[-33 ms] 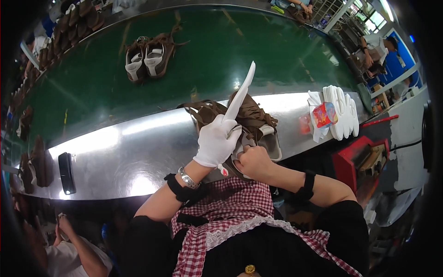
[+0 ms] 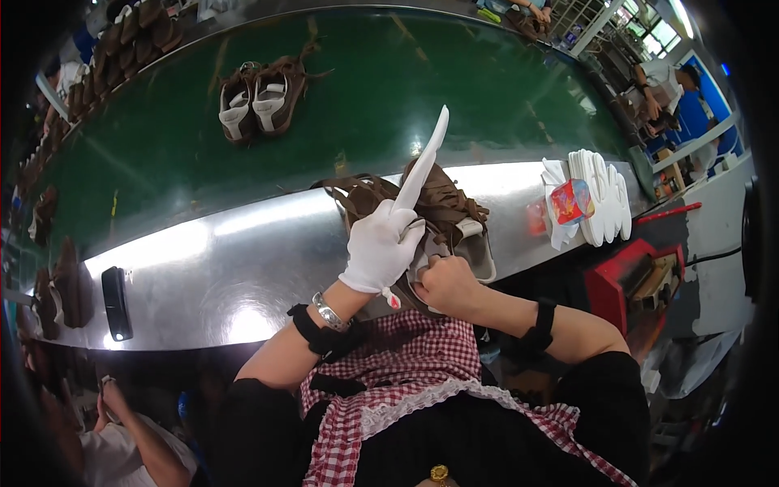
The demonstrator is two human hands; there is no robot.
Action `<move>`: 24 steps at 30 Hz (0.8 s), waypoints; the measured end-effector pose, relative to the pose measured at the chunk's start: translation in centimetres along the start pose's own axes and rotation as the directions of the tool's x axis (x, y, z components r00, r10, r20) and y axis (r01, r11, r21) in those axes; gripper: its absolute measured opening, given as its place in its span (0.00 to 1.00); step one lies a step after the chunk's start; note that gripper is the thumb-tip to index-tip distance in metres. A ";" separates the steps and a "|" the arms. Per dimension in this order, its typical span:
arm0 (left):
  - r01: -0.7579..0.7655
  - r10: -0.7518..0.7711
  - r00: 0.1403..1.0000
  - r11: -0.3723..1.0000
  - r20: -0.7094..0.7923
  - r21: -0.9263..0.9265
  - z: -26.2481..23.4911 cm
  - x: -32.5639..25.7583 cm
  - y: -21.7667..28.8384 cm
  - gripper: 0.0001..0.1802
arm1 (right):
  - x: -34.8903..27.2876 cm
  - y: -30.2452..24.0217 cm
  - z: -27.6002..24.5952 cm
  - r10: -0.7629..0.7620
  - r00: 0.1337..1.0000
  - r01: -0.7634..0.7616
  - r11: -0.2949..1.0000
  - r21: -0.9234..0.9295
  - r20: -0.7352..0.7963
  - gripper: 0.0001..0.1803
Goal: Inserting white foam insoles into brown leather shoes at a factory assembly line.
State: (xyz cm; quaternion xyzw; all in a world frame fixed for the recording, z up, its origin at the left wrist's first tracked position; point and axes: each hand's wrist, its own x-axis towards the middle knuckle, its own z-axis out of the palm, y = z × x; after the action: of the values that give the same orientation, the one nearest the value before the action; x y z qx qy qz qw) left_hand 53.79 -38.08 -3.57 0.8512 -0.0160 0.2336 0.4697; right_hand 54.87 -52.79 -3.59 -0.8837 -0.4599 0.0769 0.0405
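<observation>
My left hand [image 2: 380, 250], in a white glove, is closed with a long white insole [image 2: 424, 158] sticking up from it, edge-on. Beneath that hand is a brown lace-up shoe [image 2: 419, 304], mostly hidden by both hands. My bare right hand [image 2: 448, 284] is curled into a fist at the shoe's opening, gripping its edge; the fingertips are out of sight. Just beyond my hands, another brown shoe [image 2: 483, 258] with a pale lining and a heap of brown laces [image 2: 446, 203] lies on the metal ledge.
A fan of white insoles [image 2: 604, 199] with a red packet [image 2: 570, 201] lies to the right. On the green belt [image 2: 373, 89] stands a brown-and-white shoe pair [image 2: 272, 105]. A black phone [image 2: 116, 304] and more shoes [image 2: 71, 284] are at left. A red machine [image 2: 613, 280] stands right.
</observation>
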 end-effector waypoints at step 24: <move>-0.079 0.080 0.997 0.996 0.018 -0.050 -0.5 -0.3 0.0 0.04 | 3.6 3.1 2.1 -0.705 0.596 0.781 0.621 -0.072 0.384 0.05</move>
State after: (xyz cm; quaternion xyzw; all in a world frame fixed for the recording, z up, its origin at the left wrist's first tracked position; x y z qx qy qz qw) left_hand 53.33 -37.75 -3.45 0.8404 -0.0603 0.2429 0.4807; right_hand 59.07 -51.61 -6.44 -0.5821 -0.7935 0.1395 -0.1095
